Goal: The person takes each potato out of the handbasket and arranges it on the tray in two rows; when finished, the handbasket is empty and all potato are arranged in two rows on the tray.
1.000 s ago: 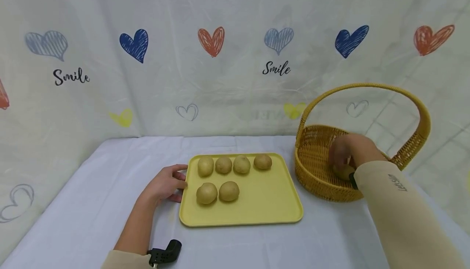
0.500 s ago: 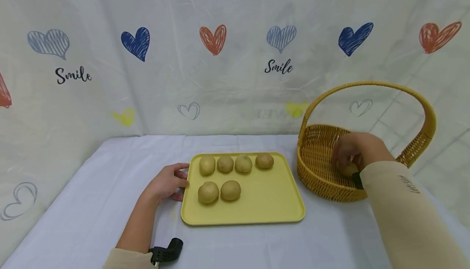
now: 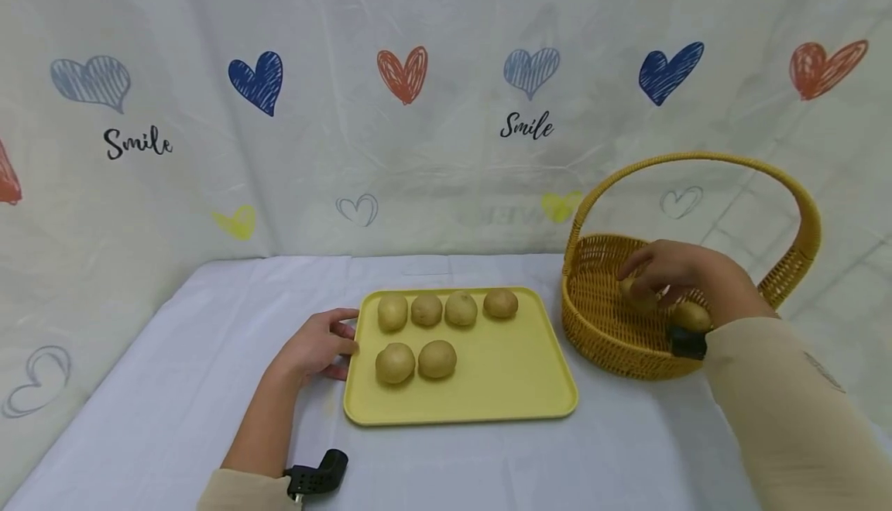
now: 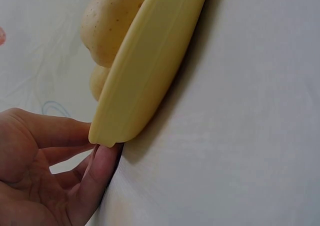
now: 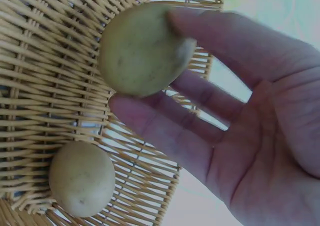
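Observation:
In the right wrist view my right hand (image 5: 225, 116) holds a potato (image 5: 142, 51) between thumb and fingertips, above the wicker weave. A second potato (image 5: 81, 178) lies lower in that view. The head view shows this right hand (image 3: 672, 275) inside the wicker basket (image 3: 592, 333), one potato (image 3: 691, 316) near the wrist. On the left, my left hand (image 3: 317, 347) touches the left edge of a yellow tray (image 3: 502, 387) with extended fingers. Two fingertips (image 4: 106, 158) meet the tray's rim in the left wrist view. Several potatoes (image 3: 437, 360) sit on the tray in two rows.
The tall basket handle (image 3: 697, 156) arches over the right hand. A white cloth (image 3: 446, 464) covers the table. Behind it hangs a pale curtain (image 3: 446, 178) printed with hearts and words. A black wrist device (image 3: 317, 476) is strapped near the left sleeve.
My right hand has risen slightly from the basket's floor, pinching a potato, and another potato beside the wrist has come into sight. My left hand stays at the tray edge.

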Available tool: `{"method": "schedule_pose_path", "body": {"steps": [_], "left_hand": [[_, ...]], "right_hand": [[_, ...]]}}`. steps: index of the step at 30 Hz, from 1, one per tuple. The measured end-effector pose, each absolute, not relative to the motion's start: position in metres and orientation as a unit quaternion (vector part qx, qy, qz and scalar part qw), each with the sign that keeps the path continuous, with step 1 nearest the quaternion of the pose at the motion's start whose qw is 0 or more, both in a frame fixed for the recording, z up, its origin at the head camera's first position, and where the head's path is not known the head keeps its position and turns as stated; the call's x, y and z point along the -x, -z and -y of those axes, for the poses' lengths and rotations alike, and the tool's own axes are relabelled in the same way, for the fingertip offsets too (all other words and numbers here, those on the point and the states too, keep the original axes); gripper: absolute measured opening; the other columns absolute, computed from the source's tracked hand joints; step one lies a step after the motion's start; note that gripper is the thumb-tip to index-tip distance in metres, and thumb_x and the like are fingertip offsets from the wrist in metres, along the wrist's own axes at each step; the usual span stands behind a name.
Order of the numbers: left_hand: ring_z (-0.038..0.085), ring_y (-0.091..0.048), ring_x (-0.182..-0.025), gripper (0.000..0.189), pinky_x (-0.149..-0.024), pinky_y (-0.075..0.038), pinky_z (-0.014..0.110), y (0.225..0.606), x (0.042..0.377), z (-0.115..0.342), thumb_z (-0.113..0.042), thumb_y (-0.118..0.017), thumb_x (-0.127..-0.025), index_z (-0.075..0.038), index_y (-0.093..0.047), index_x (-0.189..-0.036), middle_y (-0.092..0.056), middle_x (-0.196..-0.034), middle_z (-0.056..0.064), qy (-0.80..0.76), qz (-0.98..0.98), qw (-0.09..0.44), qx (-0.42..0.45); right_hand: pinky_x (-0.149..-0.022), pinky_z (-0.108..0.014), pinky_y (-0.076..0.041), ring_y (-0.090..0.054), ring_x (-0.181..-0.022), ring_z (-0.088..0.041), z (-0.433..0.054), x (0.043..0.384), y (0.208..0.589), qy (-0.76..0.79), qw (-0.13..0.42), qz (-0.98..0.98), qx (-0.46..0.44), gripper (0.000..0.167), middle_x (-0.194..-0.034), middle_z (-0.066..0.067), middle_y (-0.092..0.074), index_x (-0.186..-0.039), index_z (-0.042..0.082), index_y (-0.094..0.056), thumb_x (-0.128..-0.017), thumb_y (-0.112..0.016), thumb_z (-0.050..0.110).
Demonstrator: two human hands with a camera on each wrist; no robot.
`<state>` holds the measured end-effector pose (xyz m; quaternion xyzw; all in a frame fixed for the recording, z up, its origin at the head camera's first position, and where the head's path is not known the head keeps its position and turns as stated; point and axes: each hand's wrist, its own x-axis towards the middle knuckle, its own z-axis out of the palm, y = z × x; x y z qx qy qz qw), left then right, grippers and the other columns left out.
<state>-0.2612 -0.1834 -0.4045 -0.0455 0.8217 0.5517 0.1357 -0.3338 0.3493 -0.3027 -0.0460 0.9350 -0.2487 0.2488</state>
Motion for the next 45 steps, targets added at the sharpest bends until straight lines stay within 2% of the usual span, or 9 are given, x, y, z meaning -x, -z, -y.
{"method": "schedule_pose_path", "body": {"steps": [3, 6, 13, 18, 25, 31, 37, 40, 45], "left_hand": [[0.022, -0.06, -0.092, 0.066, -0.066, -0.064, 0.036, 0.404, 0.261, 0.184, 0.002, -0.064, -0.093, -0.007, -0.044, -0.155, -0.052, -0.122, 0.016, -0.552, -0.822, 0.136, 0.043], [0.022, -0.06, -0.092, 0.066, -0.066, -0.064, 0.036, 0.404, 0.261, 0.183, 0.002, -0.064, -0.093, -0.008, -0.044, -0.155, -0.052, -0.122, 0.015, -0.553, -0.821, 0.135, 0.046], [0.022, -0.06, -0.09, 0.065, -0.065, -0.064, 0.036, 0.406, 0.262, 0.182, 0.003, -0.064, -0.092, -0.007, -0.045, -0.154, -0.052, -0.12, 0.015, -0.554, -0.82, 0.137, 0.043], [0.022, -0.061, -0.09, 0.066, -0.065, -0.064, 0.036, 0.407, 0.262, 0.183, 0.003, -0.064, -0.092, -0.007, -0.045, -0.155, -0.052, -0.121, 0.015, -0.555, -0.82, 0.133, 0.044], [0.022, -0.061, -0.09, 0.066, -0.065, -0.064, 0.036, 0.405, 0.262, 0.182, 0.003, -0.064, -0.093, -0.007, -0.044, -0.155, -0.052, -0.121, 0.015, -0.552, -0.822, 0.134, 0.045], [0.021, -0.061, -0.09, 0.067, -0.065, -0.064, 0.036, 0.405, 0.261, 0.183, 0.003, -0.065, -0.093, -0.007, -0.043, -0.155, -0.051, -0.119, 0.014, -0.549, -0.823, 0.135, 0.045], [0.022, -0.061, -0.09, 0.067, -0.065, -0.064, 0.036, 0.406, 0.262, 0.184, 0.002, -0.065, -0.093, -0.006, -0.044, -0.155, -0.052, -0.119, 0.015, -0.549, -0.824, 0.133, 0.042], [0.022, -0.06, -0.089, 0.066, -0.064, -0.063, 0.036, 0.406, 0.262, 0.184, 0.002, -0.065, -0.092, -0.007, -0.044, -0.155, -0.052, -0.117, 0.014, -0.551, -0.823, 0.133, 0.042], [0.021, -0.059, -0.088, 0.065, -0.064, -0.063, 0.035, 0.406, 0.261, 0.184, 0.002, -0.064, -0.093, -0.007, -0.045, -0.154, -0.051, -0.117, 0.013, -0.553, -0.821, 0.135, 0.042]], "right_hand": [[-0.085, -0.045, -0.062, -0.068, -0.102, -0.022, -0.352, 0.334, 0.305, 0.272, 0.232, -0.932, 0.055, 0.06, -0.131, -0.023, -0.062, -0.148, -0.005, -0.05, -0.097, -0.068, 0.022], [-0.085, -0.047, -0.063, -0.069, -0.101, -0.024, -0.353, 0.332, 0.304, 0.283, 0.208, -0.934, 0.063, 0.061, -0.128, -0.023, -0.064, -0.148, -0.007, -0.049, -0.097, -0.067, 0.022], [-0.086, -0.046, -0.063, -0.067, -0.112, -0.031, -0.349, 0.322, 0.293, 0.3, 0.146, -0.94, 0.066, 0.061, -0.144, -0.034, -0.051, -0.149, -0.004, -0.047, -0.099, -0.066, 0.024], [-0.088, -0.045, -0.063, -0.068, -0.11, -0.029, -0.344, 0.314, 0.288, 0.332, 0.117, -0.934, 0.062, 0.065, -0.146, -0.031, -0.05, -0.15, 0.001, -0.047, -0.097, -0.07, 0.03], [-0.095, -0.05, -0.059, -0.07, -0.11, -0.028, -0.335, 0.3, 0.285, 0.327, 0.075, -0.941, 0.044, 0.067, -0.151, -0.025, -0.048, -0.15, 0.013, -0.05, -0.096, -0.07, 0.047], [-0.093, -0.043, -0.059, -0.07, -0.108, -0.026, -0.324, 0.293, 0.285, 0.361, 0.056, -0.93, 0.032, 0.068, -0.151, -0.022, -0.049, -0.151, 0.015, -0.05, -0.096, -0.069, 0.051], [-0.085, -0.029, -0.061, -0.069, -0.103, -0.012, -0.317, 0.289, 0.291, 0.399, 0.041, -0.916, 0.029, 0.068, -0.15, -0.017, -0.051, -0.15, 0.015, -0.052, -0.095, -0.071, 0.051], [-0.085, -0.027, -0.061, -0.069, -0.1, -0.008, -0.314, 0.286, 0.292, 0.416, 0.038, -0.908, 0.032, 0.068, -0.148, -0.014, -0.052, -0.15, 0.013, -0.052, -0.095, -0.071, 0.049], [-0.085, -0.028, -0.06, -0.071, -0.101, -0.015, -0.308, 0.279, 0.292, 0.408, 0.024, -0.912, 0.03, 0.066, -0.145, -0.014, -0.056, -0.149, 0.015, -0.053, -0.095, -0.071, 0.05]]}}
